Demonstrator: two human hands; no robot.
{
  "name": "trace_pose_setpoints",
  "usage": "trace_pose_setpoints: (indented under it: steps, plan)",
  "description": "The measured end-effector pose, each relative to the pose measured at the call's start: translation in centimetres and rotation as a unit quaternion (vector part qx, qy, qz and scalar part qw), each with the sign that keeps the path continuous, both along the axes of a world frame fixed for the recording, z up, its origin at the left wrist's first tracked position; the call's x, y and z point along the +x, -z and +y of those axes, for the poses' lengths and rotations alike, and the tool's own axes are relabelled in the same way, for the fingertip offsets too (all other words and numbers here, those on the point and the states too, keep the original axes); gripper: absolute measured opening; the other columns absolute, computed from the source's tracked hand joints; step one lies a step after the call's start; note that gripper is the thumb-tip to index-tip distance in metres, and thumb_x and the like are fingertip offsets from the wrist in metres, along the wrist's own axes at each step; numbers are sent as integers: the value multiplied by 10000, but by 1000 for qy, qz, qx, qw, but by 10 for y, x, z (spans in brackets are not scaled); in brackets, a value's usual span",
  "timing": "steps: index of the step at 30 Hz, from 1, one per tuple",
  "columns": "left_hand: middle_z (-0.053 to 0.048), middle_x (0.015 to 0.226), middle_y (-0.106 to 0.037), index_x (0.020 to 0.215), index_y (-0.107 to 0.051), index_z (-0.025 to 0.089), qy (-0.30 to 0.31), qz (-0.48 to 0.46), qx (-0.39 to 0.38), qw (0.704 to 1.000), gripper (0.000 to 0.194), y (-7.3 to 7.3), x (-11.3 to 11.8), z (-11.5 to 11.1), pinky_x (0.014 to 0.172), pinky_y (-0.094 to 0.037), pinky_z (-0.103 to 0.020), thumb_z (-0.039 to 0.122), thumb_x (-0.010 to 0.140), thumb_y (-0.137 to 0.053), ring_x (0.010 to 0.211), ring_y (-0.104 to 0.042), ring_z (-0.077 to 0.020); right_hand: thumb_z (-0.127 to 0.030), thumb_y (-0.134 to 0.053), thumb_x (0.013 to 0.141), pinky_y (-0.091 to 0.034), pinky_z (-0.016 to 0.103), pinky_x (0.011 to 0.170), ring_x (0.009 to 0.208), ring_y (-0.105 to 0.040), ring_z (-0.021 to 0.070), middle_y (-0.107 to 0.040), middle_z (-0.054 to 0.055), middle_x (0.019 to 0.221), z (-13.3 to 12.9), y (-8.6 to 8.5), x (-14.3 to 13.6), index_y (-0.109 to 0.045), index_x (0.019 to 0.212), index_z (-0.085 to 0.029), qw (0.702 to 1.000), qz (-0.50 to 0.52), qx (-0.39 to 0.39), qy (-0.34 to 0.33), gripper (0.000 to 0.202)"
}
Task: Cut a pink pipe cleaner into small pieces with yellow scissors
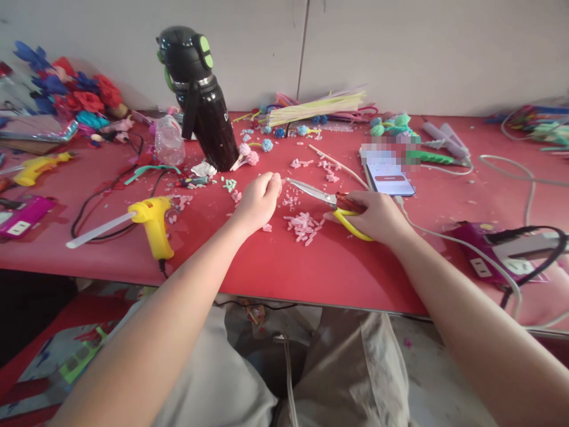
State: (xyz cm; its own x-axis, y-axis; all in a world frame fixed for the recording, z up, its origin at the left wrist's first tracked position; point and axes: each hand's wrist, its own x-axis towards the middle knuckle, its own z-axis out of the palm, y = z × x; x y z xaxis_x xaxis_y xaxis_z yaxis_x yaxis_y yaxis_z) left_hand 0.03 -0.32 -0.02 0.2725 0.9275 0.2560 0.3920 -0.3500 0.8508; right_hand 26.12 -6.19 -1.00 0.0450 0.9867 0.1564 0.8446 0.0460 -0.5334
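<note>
My right hand (373,216) grips a pair of scissors (317,193) with yellow and red handles, the blades pointing left. Their tips reach close to my left hand (260,198), which is closed, thumb on top, in a pinch. A tiny pale bit seems to stick out beside its thumb, too small to name. Below the blades lies a heap of short pink cut pieces (304,227) on the red table (275,267). Smaller pink clumps (331,172) are scattered behind the scissors, beside a long pale pink stem (340,160).
A black bottle (204,112) stands behind my left hand. A yellow glue gun (153,222) lies at left, its cord over the front edge. A phone (389,169) with a cable and a purple power strip (489,255) are at right. Bundled pipe cleaners (317,110) lie against the wall.
</note>
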Motion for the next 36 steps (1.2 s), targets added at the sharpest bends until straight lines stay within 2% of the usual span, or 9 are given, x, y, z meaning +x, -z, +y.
trace_pose_setpoints:
  steps: [10,23,28,36]
  plan:
    - [19,641,-456,697,-393,232,-13,33,30,999,420,-5,2,-4,631,-333,-331,231,1116,-423,616,-442,-151,-1030,-601,614,-255,317,526,594,-301,131,-335,-12,571,1,0,0,-342,592,-232,1000,-10,0,-6,840]
    - [11,657,-414,709,-359,236,-1,3,17,1000,432,6,0,3,594,-344,-309,340,1121,-436,626,-439,-154,-958,-668,641,-250,308,540,607,-317,128,-334,-21,583,-1,0,1,-345,613,-235,1000,5,-1,-5,792]
    - [18,641,-406,702,-360,235,2,4,9,1000,430,2,0,0,577,-303,-313,296,1125,-400,591,-394,-144,-933,-680,659,-260,307,545,612,-318,131,-334,-20,585,-1,0,1,-352,621,-235,1000,2,-4,-15,773]
    - [12,639,-430,696,-355,238,1,13,6,1000,424,-2,1,-2,578,-317,-315,275,1117,-391,596,-411,-148,-965,-653,629,-256,318,538,600,-321,135,-343,-13,569,2,1,1,-344,600,-235,1000,-5,-9,-9,794]
